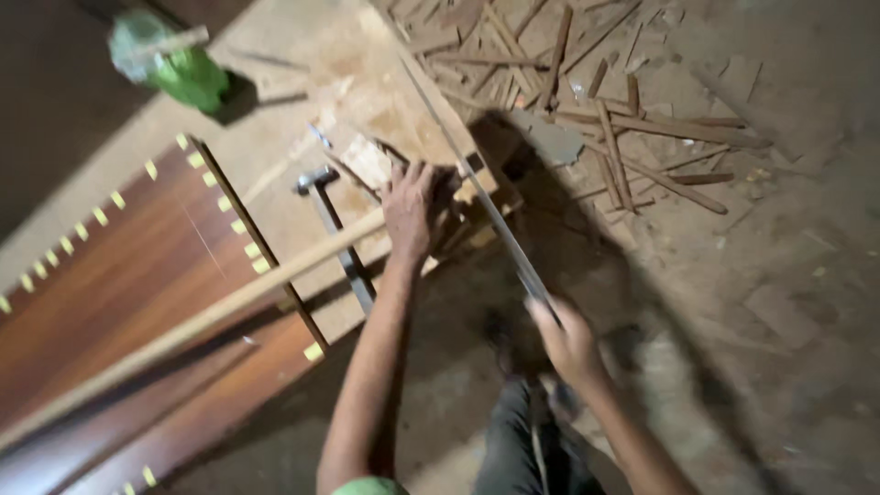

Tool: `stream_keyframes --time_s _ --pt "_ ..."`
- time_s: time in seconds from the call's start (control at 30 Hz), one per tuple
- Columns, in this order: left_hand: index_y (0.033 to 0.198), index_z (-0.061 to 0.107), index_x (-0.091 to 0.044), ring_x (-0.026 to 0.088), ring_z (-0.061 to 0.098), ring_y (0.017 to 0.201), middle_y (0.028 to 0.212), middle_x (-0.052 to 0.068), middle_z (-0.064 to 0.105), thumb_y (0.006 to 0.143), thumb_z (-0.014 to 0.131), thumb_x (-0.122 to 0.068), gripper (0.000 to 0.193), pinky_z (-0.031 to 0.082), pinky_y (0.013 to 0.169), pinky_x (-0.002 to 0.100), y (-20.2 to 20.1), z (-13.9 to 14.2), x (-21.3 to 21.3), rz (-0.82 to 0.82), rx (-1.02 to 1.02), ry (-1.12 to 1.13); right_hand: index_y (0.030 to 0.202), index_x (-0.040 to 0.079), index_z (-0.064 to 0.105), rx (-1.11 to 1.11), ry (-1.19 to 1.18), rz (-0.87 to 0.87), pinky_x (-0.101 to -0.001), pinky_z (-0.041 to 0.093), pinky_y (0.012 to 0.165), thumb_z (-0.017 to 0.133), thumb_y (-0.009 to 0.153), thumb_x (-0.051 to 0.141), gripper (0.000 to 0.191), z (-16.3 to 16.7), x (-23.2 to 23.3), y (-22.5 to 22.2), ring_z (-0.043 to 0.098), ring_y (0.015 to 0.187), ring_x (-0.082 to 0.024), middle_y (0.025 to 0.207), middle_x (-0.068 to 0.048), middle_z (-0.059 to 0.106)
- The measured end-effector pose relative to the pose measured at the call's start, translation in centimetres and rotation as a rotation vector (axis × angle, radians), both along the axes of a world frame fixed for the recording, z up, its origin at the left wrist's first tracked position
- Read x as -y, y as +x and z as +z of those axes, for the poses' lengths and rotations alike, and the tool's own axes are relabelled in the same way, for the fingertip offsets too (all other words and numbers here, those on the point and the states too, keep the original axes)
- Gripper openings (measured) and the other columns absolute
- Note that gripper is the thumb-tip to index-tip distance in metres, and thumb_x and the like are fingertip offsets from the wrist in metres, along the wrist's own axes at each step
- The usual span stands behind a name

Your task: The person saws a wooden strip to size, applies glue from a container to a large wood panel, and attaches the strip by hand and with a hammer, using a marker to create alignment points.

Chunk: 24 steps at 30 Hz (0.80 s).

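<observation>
The long strip (211, 312) is pinned flat under the left hand (410, 209), while the saw (495, 220) is gripped by the right hand (566, 341). Since the blade runs just beside those fingers, they could be cut by a jump.

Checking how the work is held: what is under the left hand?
The left hand presses a long pale wooden strip onto a plywood board; the strip's end beneath the palm is hidden.

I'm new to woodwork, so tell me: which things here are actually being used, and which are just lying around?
In use:
- saw in right hand
- long wooden strip under left hand

Lying about:
- hammer
- green bottle
- wood offcuts
- dark brown panel
</observation>
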<state>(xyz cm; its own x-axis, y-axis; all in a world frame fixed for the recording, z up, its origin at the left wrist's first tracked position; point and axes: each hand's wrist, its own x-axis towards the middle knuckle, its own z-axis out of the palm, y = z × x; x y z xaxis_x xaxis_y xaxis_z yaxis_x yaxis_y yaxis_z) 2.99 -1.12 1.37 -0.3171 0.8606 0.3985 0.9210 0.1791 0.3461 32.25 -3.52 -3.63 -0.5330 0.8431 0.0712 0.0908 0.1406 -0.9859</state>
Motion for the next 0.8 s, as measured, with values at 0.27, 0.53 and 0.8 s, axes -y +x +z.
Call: stream_keyframes --time_s 0.27,0.53,0.8 --pt "0.112 0.068 -0.017 0.032 0.055 0.106 0.108 0.006 0.061 0.071 0.081 -0.019 0.043 0.044 0.087 0.046 0.2 1.3 -0.1 0.000 0.022 0.001 0.114 -0.001 0.073 0.147 -0.119 -0.081 -0.0337 0.055 0.087 0.061 0.100 0.021 0.029 1.6 0.7 0.8 0.073 0.097 -0.021 0.102 -0.013 0.078" --pt "0.111 0.068 -0.019 0.031 0.056 0.103 0.107 0.003 0.062 0.078 0.083 -0.021 0.036 0.044 0.087 0.046 -0.2 -0.5 0.1 0.031 0.009 0.004 0.119 0.000 0.070 0.136 -0.203 -0.001 -0.0328 0.052 0.071 0.059 0.101 0.020 0.029 2.1 -2.4 -2.9 0.064 0.078 -0.016 0.086 -0.009 0.070" --pt "0.109 0.068 -0.016 0.033 0.055 0.104 0.107 0.005 0.062 0.076 0.083 -0.025 0.037 0.043 0.085 0.046 -0.3 0.3 -0.1 0.029 0.014 0.007 0.112 -0.002 0.068 0.073 0.048 -0.005 -0.0334 0.054 0.074 0.058 0.101 0.019 0.025 2.3 -2.7 -3.5 0.069 0.082 -0.016 0.089 -0.009 0.071"
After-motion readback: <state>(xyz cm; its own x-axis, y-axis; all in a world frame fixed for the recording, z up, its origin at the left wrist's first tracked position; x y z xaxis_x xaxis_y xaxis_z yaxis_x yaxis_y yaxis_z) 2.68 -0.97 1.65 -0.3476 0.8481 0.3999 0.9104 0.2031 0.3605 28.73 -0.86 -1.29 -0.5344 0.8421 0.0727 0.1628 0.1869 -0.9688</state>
